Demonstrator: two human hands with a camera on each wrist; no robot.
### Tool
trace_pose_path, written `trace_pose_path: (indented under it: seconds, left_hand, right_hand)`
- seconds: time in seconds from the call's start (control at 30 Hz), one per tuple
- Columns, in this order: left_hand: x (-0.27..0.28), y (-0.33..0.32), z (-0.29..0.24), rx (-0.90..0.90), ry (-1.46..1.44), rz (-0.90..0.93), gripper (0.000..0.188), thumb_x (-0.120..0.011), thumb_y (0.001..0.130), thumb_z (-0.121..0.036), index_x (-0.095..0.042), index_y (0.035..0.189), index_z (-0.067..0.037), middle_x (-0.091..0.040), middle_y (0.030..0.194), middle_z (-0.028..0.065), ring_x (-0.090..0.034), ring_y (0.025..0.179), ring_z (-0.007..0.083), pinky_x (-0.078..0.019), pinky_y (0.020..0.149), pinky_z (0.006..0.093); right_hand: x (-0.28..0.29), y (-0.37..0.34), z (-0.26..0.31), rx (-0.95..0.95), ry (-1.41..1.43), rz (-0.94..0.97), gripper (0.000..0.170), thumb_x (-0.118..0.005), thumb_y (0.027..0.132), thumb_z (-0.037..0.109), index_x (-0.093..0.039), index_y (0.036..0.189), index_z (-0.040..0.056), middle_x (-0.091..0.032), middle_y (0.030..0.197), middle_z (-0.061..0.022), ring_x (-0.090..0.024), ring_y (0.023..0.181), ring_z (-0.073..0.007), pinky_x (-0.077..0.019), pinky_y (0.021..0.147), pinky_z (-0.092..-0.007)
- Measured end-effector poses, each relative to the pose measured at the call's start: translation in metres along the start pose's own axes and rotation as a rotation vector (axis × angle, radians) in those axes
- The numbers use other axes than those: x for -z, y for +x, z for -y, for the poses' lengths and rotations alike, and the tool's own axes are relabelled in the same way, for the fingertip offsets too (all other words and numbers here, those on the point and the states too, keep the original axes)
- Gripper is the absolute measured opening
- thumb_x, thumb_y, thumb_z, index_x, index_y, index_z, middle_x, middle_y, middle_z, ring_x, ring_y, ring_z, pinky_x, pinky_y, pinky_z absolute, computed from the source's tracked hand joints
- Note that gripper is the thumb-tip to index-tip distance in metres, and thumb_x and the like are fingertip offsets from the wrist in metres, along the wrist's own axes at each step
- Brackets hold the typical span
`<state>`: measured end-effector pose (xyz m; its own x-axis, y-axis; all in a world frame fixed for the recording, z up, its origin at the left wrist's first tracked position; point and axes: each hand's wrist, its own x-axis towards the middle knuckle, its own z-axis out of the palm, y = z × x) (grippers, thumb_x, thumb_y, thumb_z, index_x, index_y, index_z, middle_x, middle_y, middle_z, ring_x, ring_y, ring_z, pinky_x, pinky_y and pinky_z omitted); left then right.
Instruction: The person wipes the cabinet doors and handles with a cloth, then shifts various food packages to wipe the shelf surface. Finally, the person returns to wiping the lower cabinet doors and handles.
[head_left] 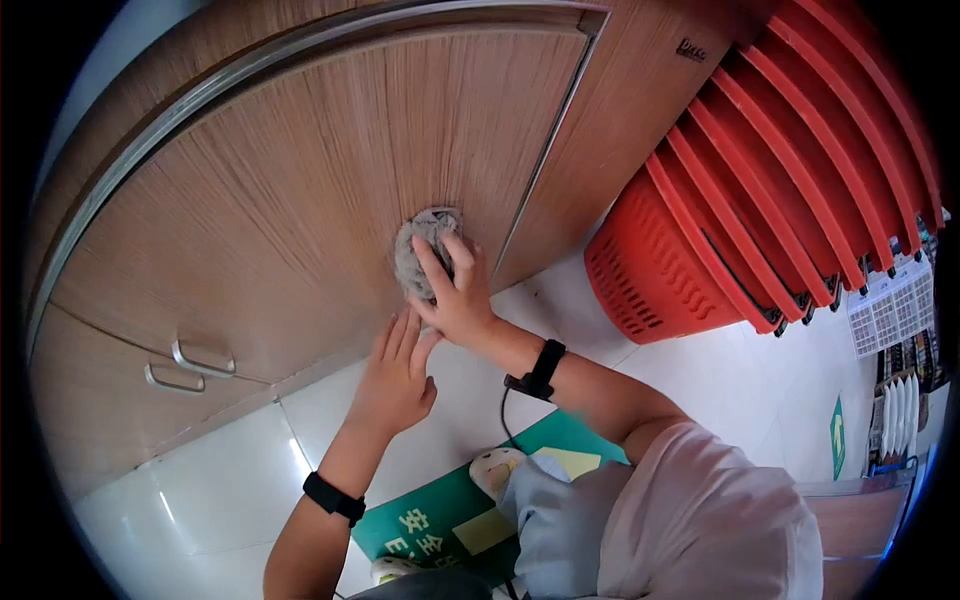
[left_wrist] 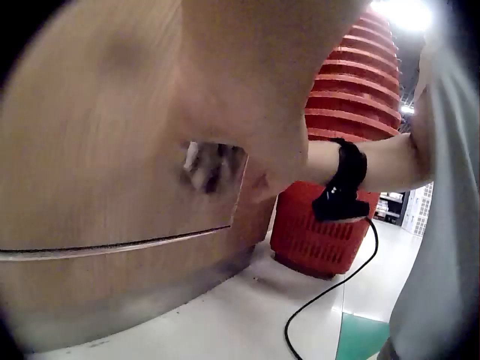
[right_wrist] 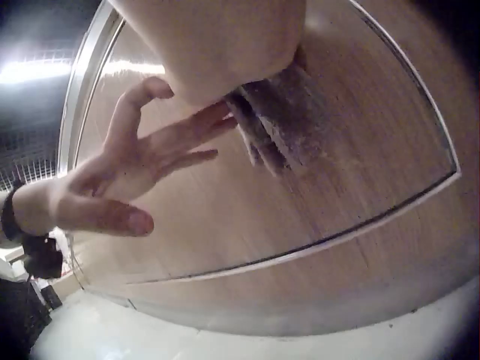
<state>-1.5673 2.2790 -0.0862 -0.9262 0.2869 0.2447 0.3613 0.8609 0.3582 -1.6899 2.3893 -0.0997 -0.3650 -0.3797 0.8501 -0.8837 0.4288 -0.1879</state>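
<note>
A bunched grey cloth (head_left: pixel 412 262) lies against the wood-grain cabinet door (head_left: pixel 330 180) in the head view. My right hand (head_left: pixel 462 302) holds it there, its fingers bent over the fluffy folds. Just below, my left hand (head_left: pixel 396 382) reaches up with straight fingers, the tips close to the right hand and the cloth's lower edge. The right wrist view shows the left hand (right_wrist: pixel 120 176) with thumb and fingers spread and the palm bare, beside the darker-looking cloth (right_wrist: pixel 292 112). In the left wrist view the cloth (left_wrist: pixel 214 166) is blurred and partly hidden.
Stacked red shopping baskets (head_left: pixel 680 265) stand right of the cabinet. Two metal handles (head_left: pixel 205 362) stick out at the door's lower left. A green floor mat (head_left: pixel 400 525) with lettering lies on the white tiles (head_left: pixel 225 480) by the person's feet. A cable (left_wrist: pixel 330 289) hangs from the right wristband.
</note>
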Motion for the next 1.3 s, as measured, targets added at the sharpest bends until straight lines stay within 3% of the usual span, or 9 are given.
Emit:
trace_pose_path:
  seconds: [0.13, 0.23, 0.33, 0.47, 0.7, 0.77, 0.93, 1.13, 1.3]
  left_hand:
    - [0.014, 0.009, -0.003, -0.124, -0.030, -0.072, 0.062, -0.057, 0.065, -0.003, -0.036, 0.123, -0.007, -0.029, 0.138, 0.0288, -0.031, 0.128, 0.0418, -0.0251, 0.107, 0.0497]
    - [0.029, 0.021, -0.010, -0.167, -0.013, -0.128, 0.058, -0.058, 0.065, -0.003, -0.037, 0.119, -0.008, -0.029, 0.136, 0.0303, -0.031, 0.128, 0.0430, -0.0249, 0.108, 0.0504]
    - [0.018, 0.016, 0.003, -0.151, 0.029, -0.224, 0.055, -0.060, 0.065, -0.003, -0.037, 0.115, -0.008, -0.029, 0.137, 0.0304, -0.030, 0.129, 0.0436, -0.0249, 0.108, 0.0509]
    - [0.007, 0.000, 0.019, -0.115, 0.060, -0.108, 0.053, -0.061, 0.065, -0.002, -0.038, 0.112, -0.007, -0.029, 0.137, 0.0289, -0.029, 0.128, 0.0436, -0.0246, 0.108, 0.0507]
    - [0.040, 0.017, -0.001, -0.104, 0.024, -0.108, 0.053, -0.059, 0.063, -0.002, -0.042, 0.113, -0.006, -0.026, 0.141, 0.0273, -0.026, 0.132, 0.0391, -0.0238, 0.109, 0.0483]
    - [0.033, 0.016, 0.002, -0.098, 0.068, -0.107, 0.055, -0.061, 0.064, -0.004, -0.041, 0.115, -0.005, -0.026, 0.141, 0.0274, -0.026, 0.132, 0.0399, -0.0225, 0.110, 0.0480]
    - [0.022, 0.011, 0.006, -0.086, 0.123, -0.066, 0.060, -0.062, 0.064, -0.006, -0.040, 0.120, -0.004, -0.025, 0.142, 0.0267, -0.025, 0.132, 0.0401, -0.0212, 0.111, 0.0474]
    - [0.038, 0.013, -0.003, -0.118, 0.098, -0.117, 0.054, -0.059, 0.065, -0.003, -0.044, 0.117, -0.007, -0.024, 0.144, 0.0244, -0.027, 0.133, 0.0352, -0.0233, 0.110, 0.0463]
    - [0.037, 0.015, -0.001, -0.084, 0.134, -0.214, 0.052, -0.062, 0.065, -0.005, -0.047, 0.115, -0.008, -0.022, 0.145, 0.0231, -0.028, 0.133, 0.0347, -0.0240, 0.109, 0.0456]
  right_hand:
    - [0.022, 0.048, -0.005, 0.042, 0.003, -0.133, 0.076, -0.074, 0.065, 0.014, -0.043, 0.134, 0.0085, -0.033, 0.131, -0.0174, -0.035, 0.118, -0.0370, -0.0312, 0.096, -0.0455]
    - [0.029, 0.071, -0.007, -0.089, 0.039, -0.319, 0.073, -0.069, 0.066, 0.010, -0.042, 0.133, 0.0033, -0.030, 0.131, -0.0190, -0.035, 0.119, -0.0361, -0.0315, 0.098, -0.0470]
    - [0.005, 0.049, 0.018, -0.131, 0.101, -0.280, 0.075, -0.069, 0.066, 0.008, -0.040, 0.135, 0.0063, -0.032, 0.132, -0.0197, -0.036, 0.116, -0.0368, -0.0314, 0.096, -0.0443]
    - [-0.002, 0.030, 0.019, -0.057, 0.162, -0.141, 0.073, -0.068, 0.067, 0.008, -0.041, 0.135, 0.0080, -0.032, 0.132, -0.0185, -0.037, 0.114, -0.0353, -0.0327, 0.095, -0.0436]
    - [0.030, 0.065, -0.004, -0.135, 0.025, -0.343, 0.072, -0.065, 0.065, 0.005, -0.042, 0.133, 0.0029, -0.034, 0.123, -0.0181, -0.035, 0.115, -0.0333, -0.0313, 0.098, -0.0407]
    - [0.027, 0.059, 0.013, -0.214, 0.116, -0.274, 0.071, -0.062, 0.066, 0.003, -0.040, 0.134, 0.0012, -0.035, 0.122, -0.0178, -0.034, 0.115, -0.0330, -0.0298, 0.099, -0.0396]
    - [0.027, 0.047, 0.023, -0.128, 0.102, -0.093, 0.066, -0.060, 0.071, 0.002, -0.040, 0.134, 0.0002, -0.034, 0.123, -0.0182, -0.035, 0.116, -0.0332, -0.0307, 0.098, -0.0407]
    - [0.047, 0.070, 0.003, -0.194, 0.064, -0.232, 0.057, -0.058, 0.077, 0.002, -0.041, 0.131, -0.0020, -0.035, 0.124, -0.0184, -0.037, 0.115, -0.0325, -0.0300, 0.100, -0.0389]
    - [0.033, 0.050, 0.023, -0.154, 0.182, -0.101, 0.058, -0.059, 0.076, 0.006, -0.042, 0.131, -0.0019, -0.041, 0.122, -0.0197, -0.041, 0.110, -0.0358, -0.0319, 0.095, -0.0419]
